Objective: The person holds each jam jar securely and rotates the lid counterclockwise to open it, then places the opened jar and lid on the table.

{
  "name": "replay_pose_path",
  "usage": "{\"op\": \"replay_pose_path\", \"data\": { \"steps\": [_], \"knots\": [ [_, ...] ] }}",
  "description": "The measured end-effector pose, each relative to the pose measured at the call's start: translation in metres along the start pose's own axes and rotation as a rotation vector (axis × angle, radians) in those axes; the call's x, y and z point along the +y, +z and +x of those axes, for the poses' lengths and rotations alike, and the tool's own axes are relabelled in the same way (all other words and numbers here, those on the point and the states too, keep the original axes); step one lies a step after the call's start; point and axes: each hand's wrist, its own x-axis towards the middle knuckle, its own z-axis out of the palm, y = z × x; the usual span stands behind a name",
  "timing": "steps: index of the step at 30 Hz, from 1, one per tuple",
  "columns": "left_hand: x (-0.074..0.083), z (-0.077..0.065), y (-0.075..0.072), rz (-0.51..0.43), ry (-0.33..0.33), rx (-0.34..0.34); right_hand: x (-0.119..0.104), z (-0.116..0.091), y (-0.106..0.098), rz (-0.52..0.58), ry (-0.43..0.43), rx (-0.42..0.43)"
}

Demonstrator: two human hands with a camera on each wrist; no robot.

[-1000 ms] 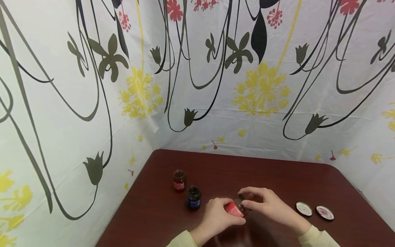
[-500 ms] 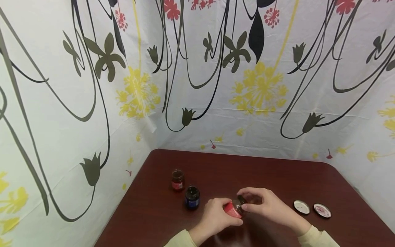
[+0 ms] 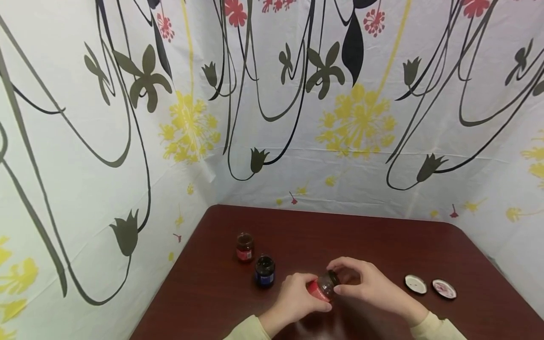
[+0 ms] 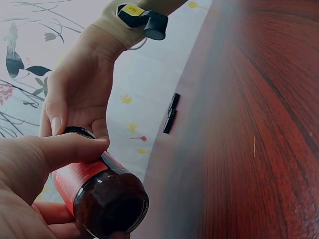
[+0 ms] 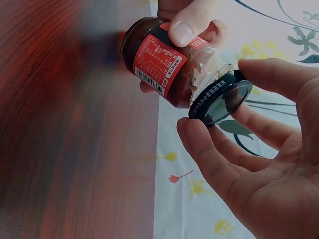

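My left hand grips a glass jar by its red-labelled body, thumb across one side. The jar is tilted above the table, its neck toward my right hand. In the right wrist view, my right fingers and thumb pinch a black lid by its edge at the jar's mouth. Dark reddish-brown contents show through the glass, with clear glass near the neck. The jar's base faces the left wrist camera.
A lidless red-labelled jar and a dark jar with a blue label stand on the left of the brown table. Two lids lie inside-up on the right. A patterned cloth hangs behind.
Both hands keep hold of the jar and lid. The jar has shifted slightly left in the head view, and more of its clear neck shows between the hands.
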Motion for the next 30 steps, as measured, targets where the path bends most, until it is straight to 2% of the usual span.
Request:
{"op": "replay_pose_path", "data": {
  "steps": [6,14,20,26,30],
  "knots": [
    [-0.003,0.001,-0.001,-0.007,-0.013,-0.002,0.004,-0.004,-0.001,0.029,0.058,0.001],
    [-0.008,0.004,-0.001,-0.009,-0.022,0.013,0.013,-0.013,-0.004,-0.022,0.107,0.024],
    [-0.012,0.009,0.001,-0.004,0.015,0.054,0.02,-0.023,-0.004,-0.038,0.139,0.028],
    [-0.016,0.014,0.001,-0.027,-0.02,0.052,0.029,-0.032,-0.006,-0.073,0.186,0.015],
    [-0.017,0.016,0.001,-0.017,-0.021,0.084,0.035,-0.038,-0.007,-0.119,0.207,0.034]
  ]
}}
